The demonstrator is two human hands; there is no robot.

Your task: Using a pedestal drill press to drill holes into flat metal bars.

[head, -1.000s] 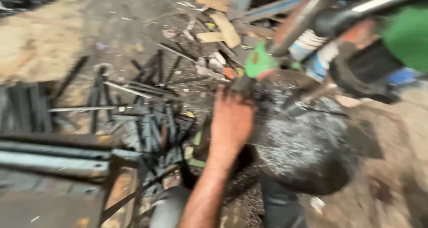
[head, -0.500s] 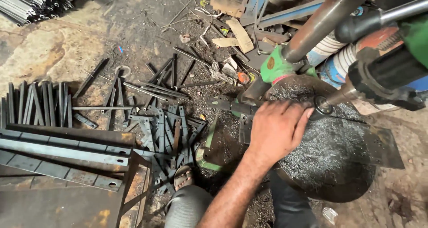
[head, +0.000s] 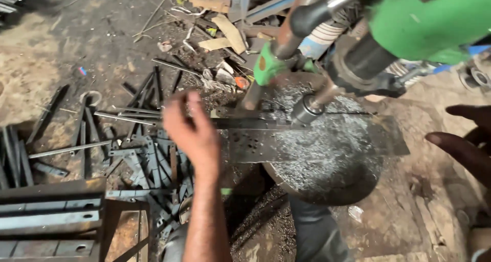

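My left hand hovers with fingers loosely apart over the left end of a flat steel bar that has small holes drilled in it. The hand holds nothing. The bar lies across the round table of a green drill press, which is covered in metal shavings. The drill chuck sits just above the bar's far edge. My right hand shows at the right edge, past the bar's right end, with fingers extended and nothing in them.
Several cut steel strips lie scattered on the dirt floor to the left. A stack of steel sections fills the lower left corner. Wood scraps and a green collar on the column sit behind the table.
My left hand has lifted off the bar near the drill table and moved left. My right hand has come into view at the right edge.
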